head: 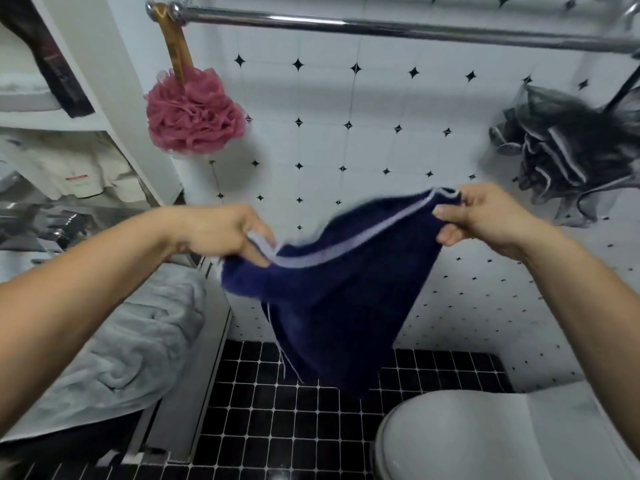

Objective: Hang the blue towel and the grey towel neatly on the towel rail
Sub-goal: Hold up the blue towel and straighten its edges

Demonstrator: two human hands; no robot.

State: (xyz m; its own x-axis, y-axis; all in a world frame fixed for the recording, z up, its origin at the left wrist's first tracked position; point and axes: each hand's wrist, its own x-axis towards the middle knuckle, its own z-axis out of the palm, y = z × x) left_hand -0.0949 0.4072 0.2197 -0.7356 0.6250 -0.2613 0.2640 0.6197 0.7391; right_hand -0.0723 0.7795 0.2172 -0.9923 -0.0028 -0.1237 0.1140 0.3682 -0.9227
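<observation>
The blue towel (341, 299), dark navy with a pale edge stripe, hangs in the air between my hands, well below the rail. My left hand (225, 233) pinches its top edge at the left. My right hand (481, 216) grips the top edge at the right, a little higher. The towel sags between them and drapes down in front of the floor tiles. The chrome towel rail (381, 27) runs across the top of the view with nothing draped on it. The grey towel (131, 344) lies crumpled on a white surface at the lower left.
A pink bath pouf (194, 116) hangs from the rail's left end on a wooden handle. A grey pouf (568, 147) hangs at the right. White shelves (104, 98) stand at the left. A toilet lid (485, 434) sits at the bottom right over black floor tiles (277, 420).
</observation>
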